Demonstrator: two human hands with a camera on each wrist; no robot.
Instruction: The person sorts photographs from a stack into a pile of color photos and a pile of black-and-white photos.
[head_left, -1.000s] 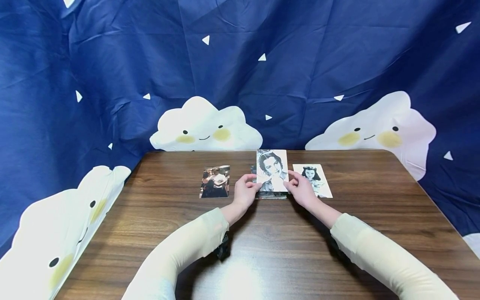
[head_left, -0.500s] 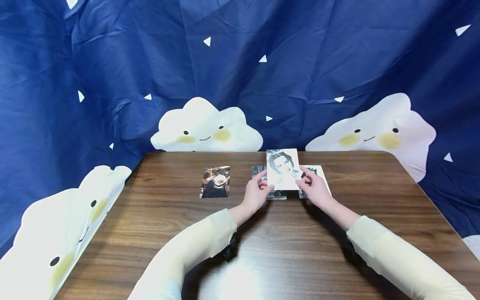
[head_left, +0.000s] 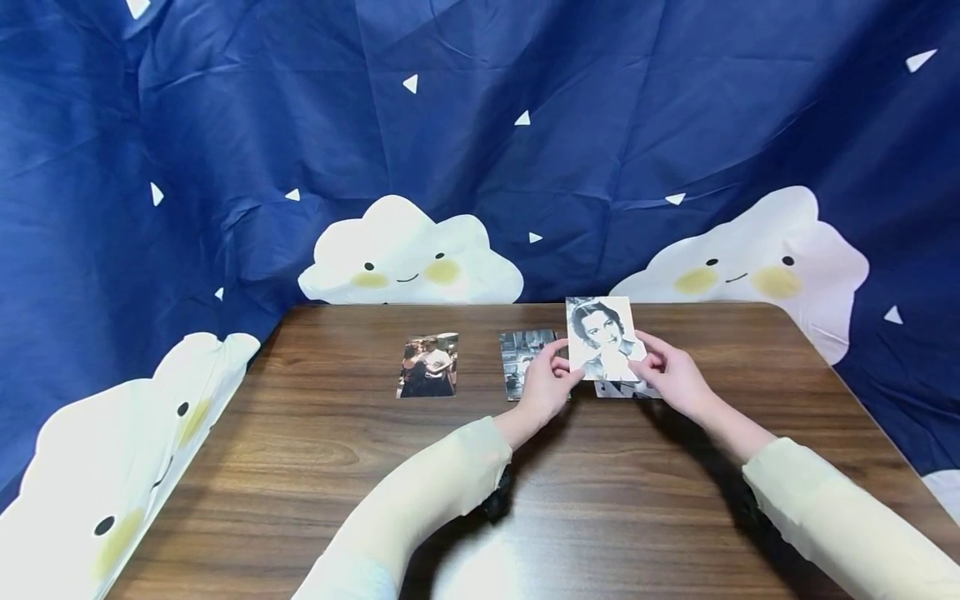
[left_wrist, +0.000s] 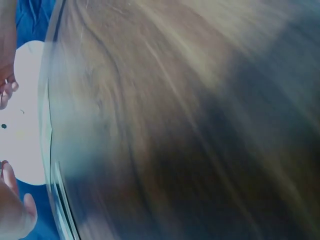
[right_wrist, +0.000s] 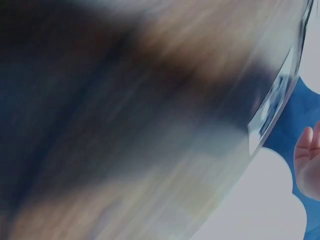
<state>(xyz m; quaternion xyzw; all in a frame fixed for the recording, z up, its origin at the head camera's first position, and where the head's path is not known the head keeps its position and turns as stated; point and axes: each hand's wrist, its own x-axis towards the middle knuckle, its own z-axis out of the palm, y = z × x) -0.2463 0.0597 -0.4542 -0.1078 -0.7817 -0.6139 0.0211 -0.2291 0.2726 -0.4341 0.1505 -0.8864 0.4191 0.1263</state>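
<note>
A black-and-white portrait photo (head_left: 603, 337) is held up above the table, tilted toward the head camera. My left hand (head_left: 546, 382) pinches its lower left edge, and my right hand (head_left: 675, 379) pinches its lower right edge. Behind my left fingers lies the middle photo (head_left: 516, 367), partly covered. Below the held print, a strip of another photo (head_left: 628, 390) shows on the table; most of it is hidden. The wrist views catch only parts of hands at the edge, such as my left hand (left_wrist: 17, 215) and my right hand (right_wrist: 307, 170).
A colour photo (head_left: 428, 367) of two people lies flat to the left. The wooden table (head_left: 300, 442) ends in front of a dark blue curtain (head_left: 480, 150) with white clouds and triangles. Both wrist views are blurred over the tabletop.
Both hands have moved right with the portrait photo, from above the middle photo to above the right-hand one. The middle photo is now more exposed, and the right-hand one is mostly covered.
</note>
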